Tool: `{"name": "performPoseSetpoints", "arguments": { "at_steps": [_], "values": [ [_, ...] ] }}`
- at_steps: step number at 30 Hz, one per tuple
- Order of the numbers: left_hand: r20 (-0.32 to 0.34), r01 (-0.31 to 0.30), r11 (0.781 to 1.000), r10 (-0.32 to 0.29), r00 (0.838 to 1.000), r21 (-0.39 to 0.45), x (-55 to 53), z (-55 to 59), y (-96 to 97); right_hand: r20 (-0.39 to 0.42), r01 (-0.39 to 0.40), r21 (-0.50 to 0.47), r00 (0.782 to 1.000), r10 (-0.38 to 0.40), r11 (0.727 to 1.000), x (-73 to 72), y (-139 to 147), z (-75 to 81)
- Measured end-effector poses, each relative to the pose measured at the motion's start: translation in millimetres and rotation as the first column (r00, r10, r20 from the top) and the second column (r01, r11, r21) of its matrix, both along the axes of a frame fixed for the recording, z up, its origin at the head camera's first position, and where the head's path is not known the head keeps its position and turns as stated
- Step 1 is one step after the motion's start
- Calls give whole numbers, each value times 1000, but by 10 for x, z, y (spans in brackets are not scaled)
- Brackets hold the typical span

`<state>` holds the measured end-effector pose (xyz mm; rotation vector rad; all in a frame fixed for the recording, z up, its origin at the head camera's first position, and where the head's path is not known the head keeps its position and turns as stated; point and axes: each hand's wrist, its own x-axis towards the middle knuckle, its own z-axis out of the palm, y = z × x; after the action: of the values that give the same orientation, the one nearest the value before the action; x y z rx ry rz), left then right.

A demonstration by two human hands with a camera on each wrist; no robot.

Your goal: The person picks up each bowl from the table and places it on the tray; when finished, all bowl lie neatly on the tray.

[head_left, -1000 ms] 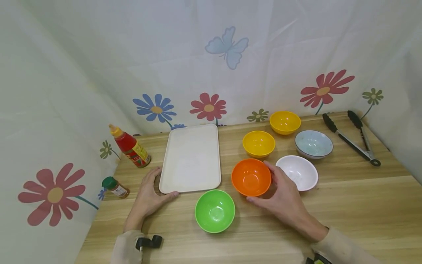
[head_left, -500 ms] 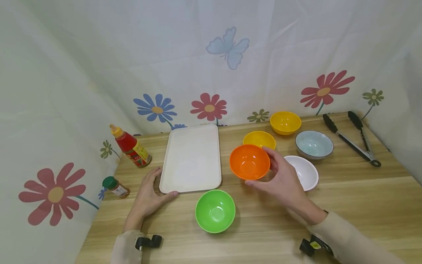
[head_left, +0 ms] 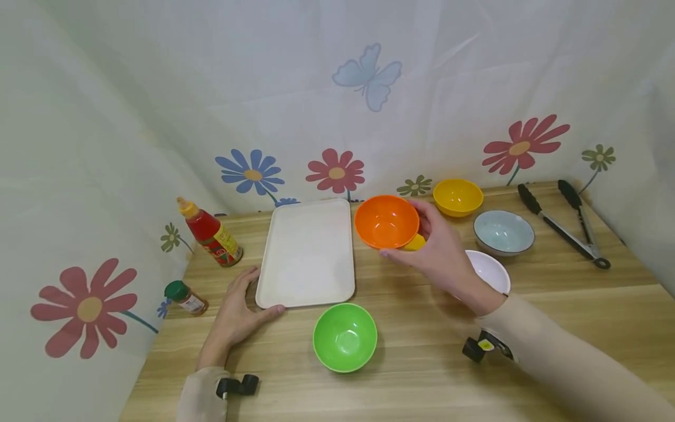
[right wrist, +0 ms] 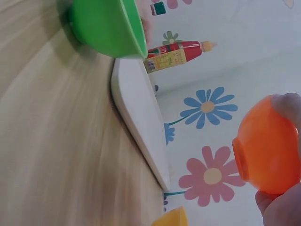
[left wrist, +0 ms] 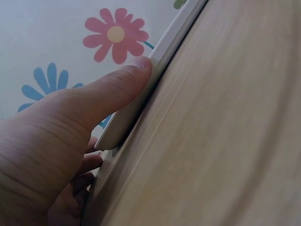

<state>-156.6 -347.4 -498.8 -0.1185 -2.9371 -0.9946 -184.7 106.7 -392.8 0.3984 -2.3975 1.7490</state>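
My right hand (head_left: 447,257) grips an orange bowl (head_left: 387,223) by its right side, thumb at the near side and fingers at the far side. In the right wrist view the orange bowl (right wrist: 265,146) hangs above the table, its foot ring showing. Behind it a yellow bowl (head_left: 416,242) is mostly hidden in the head view. My left hand (head_left: 239,313) rests at the near left corner of a white rectangular tray (head_left: 308,258). Its straight thumb touches the tray's edge (left wrist: 162,59) in the left wrist view. A green bowl (head_left: 345,337) stands in front of the tray.
Right of the tray stand another yellow bowl (head_left: 457,197), a pale blue bowl (head_left: 503,231) and a white bowl (head_left: 491,271), partly behind my right hand. Tongs (head_left: 572,234) lie far right. A red sauce bottle (head_left: 213,237) and a green-capped spice jar (head_left: 186,298) are at the left.
My right hand has lifted the orange bowl off the table and carried it up, away from me and slightly left, across the nearer yellow bowl. The left hand stays at the tray corner.
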Motion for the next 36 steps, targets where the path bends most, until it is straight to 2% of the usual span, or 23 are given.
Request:
{"name": "performPoseSetpoints", "arguments": {
  "at_steps": [5, 12, 28, 36],
  "values": [
    [4, -2, 1000, 2, 1000, 2, -12, -4, -12, -43, 4, -12, 999, -5, 1000, -140, -133, 102],
    [-7, 4, 1000, -4, 1000, 9, -34, -23, -30, -68, -64, -41, 996, 61, 997, -325, -325, 211],
    [5, -1, 1000, 2, 1000, -5, -10, -40, -72, -147, -178, -80, 975, 165, 981, -694, -869, 351],
    [-7, 9, 1000, -9, 1000, 0, -9, -25, -33, -153, -228, -111, 966, 210, 967, -907, -1175, 414]
  ]
}}
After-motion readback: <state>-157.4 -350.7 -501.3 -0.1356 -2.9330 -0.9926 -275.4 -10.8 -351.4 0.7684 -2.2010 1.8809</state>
